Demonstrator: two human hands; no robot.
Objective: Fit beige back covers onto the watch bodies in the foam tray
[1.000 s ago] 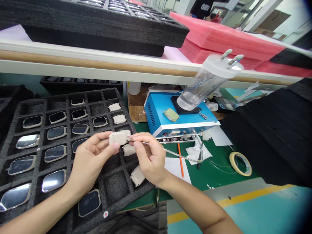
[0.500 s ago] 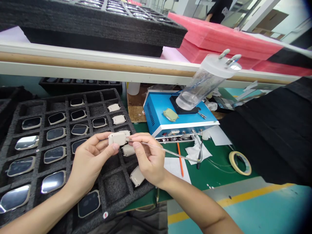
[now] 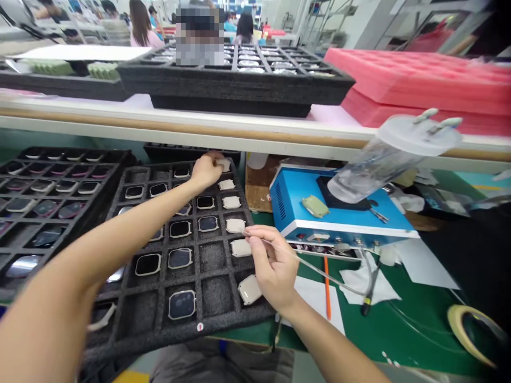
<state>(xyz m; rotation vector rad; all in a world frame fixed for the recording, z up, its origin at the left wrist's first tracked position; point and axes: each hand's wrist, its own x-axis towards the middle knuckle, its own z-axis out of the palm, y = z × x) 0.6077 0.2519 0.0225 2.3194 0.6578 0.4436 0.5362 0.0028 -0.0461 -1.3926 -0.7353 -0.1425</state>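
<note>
Watch case point(image 3: 224, 164), pale, was at the far right corner compartment of the foam tray point(image 3: 175, 333), upper centre of frame, its edge pinched in the left hand point(image 3: 206, 172). Right hand point(image 3: 275, 268), at centre, had fingers closed on a clear tube point(image 3: 319, 270). Five back-up watches point(image 3: 231, 202) in the right column were judged handled; screen-up watches point(image 3: 179, 258), centre left, judged outstanding. Blue control box point(image 3: 295, 213) stood right of centre.
</note>
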